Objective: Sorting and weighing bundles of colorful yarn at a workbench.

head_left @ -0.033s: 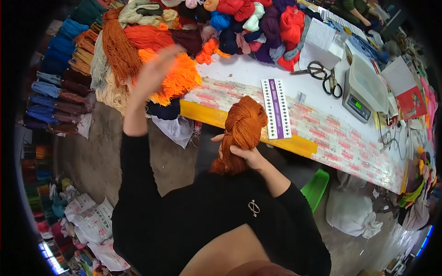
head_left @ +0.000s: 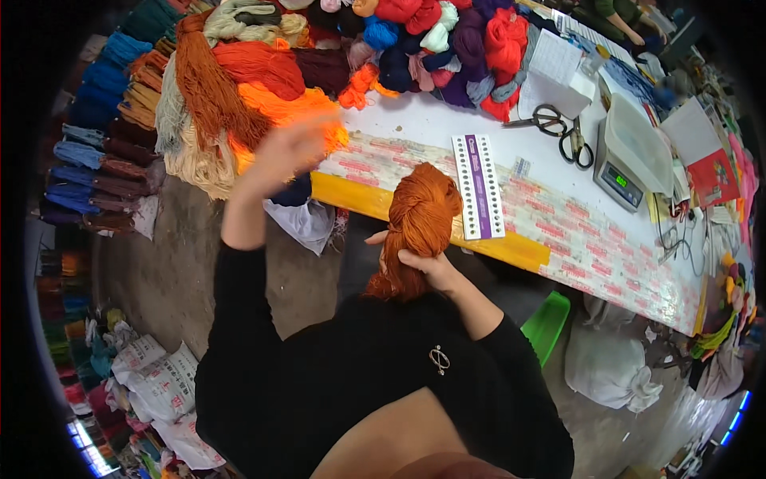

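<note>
- The right hand (head_left: pixel 435 271) is holding a rust-orange thread skein (head_left: pixel 423 207) at the frame's centre, its grip pinching the lower part.
- The left hand (head_left: pixel 291 153), blurred, is hovering upper left before bright-orange thread (head_left: pixel 275 102), grip appearing spread.
- A purple-striped punched card (head_left: pixel 479 188) is lying on the tabletop (head_left: pixel 415 120).

A plain black top (head_left: pixel 343 359) with a wide, open neckline (head_left: pixel 359 413); its snug long sleeves (head_left: pixel 515 359) end partway down the forearms (head_left: pixel 471 307). A small gold-toned, ring-shaped ornament (head_left: pixel 439 360) sits on the front.
</note>
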